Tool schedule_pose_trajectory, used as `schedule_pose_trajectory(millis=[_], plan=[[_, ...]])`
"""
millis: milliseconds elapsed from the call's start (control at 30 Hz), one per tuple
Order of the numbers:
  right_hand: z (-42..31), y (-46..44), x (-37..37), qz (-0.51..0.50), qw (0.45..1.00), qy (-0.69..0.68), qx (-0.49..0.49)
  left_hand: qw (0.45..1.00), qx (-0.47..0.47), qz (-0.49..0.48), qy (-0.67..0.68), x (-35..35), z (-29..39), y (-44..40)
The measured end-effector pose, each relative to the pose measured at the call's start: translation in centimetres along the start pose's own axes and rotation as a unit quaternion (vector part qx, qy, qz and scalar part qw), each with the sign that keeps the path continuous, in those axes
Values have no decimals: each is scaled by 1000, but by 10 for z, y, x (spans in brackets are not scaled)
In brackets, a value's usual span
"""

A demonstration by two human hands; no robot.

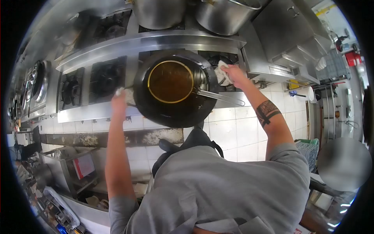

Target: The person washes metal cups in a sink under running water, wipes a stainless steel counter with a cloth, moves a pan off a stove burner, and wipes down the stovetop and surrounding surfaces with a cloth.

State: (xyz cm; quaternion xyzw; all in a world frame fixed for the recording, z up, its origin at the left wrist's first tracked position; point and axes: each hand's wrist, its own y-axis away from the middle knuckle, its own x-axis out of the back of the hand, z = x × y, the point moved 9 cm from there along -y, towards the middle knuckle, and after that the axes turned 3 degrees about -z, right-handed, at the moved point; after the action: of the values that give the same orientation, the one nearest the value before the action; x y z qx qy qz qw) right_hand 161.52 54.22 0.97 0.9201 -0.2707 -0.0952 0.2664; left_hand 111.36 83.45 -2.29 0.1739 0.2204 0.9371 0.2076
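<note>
The right hand (236, 76) is closed on a white cloth (222, 74) at the wok's right edge; the left hand (119, 102), blurred, is placed by the opposite edge with a whitish patch (119, 91) at its fingertips, and its exact grip cannot be told. Between them the wok (175, 115) is seen to project past the stove's front edge (83, 114), over white floor tiles (241, 132). Its black wall encloses brown liquid (170, 81) bounded by a yellow ring; a metal handle (224, 98) is extended across the rim. Uncovered burner grates (107, 80) are shown leftward; behind, the raised range is occupied by two stockpots (159, 13).
</note>
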Motion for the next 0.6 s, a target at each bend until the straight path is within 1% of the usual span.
schedule_pose_trajectory(millis=[33,100,133,167,233,300,333,367,400,433,467,500,567,600], plan=[[14,-18,-5,44,999,14,17,1000,-8,-4,1,19,2,6],[17,-15,-55,45,999,-10,20,998,-16,21,60,65,5,26],[7,-3,-87,26,999,13,31,994,-42,22,97,87,1,26],[-3,8,-119,5,998,37,40,994,-46,22,96,110,-4,27],[0,5,-165,-23,999,29,38,993,-44,48,101,160,-17,30],[-15,-1,-205,52,979,178,84,988,-68,45,130,197,-20,41],[-10,-11,-238,-17,990,112,80,993,-54,66,81,225,-34,34],[-3,-21,-268,-84,993,44,66,991,-30,131,-13,256,-40,38],[-9,-22,-296,-94,991,75,55,982,-64,173,-36,284,-48,37],[-21,-10,-325,-74,992,87,54,980,-71,175,58,309,-73,22],[-23,-19,-343,-51,991,110,64,981,-44,171,80,321,-67,36],[-12,-43,-366,-110,991,58,55,978,-40,181,90,344,-79,25],[-7,-73,-383,-155,986,40,47,975,-4,198,95,346,-63,40],[-9,-84,-401,-165,984,43,45,973,-1,209,97,354,-54,43]])
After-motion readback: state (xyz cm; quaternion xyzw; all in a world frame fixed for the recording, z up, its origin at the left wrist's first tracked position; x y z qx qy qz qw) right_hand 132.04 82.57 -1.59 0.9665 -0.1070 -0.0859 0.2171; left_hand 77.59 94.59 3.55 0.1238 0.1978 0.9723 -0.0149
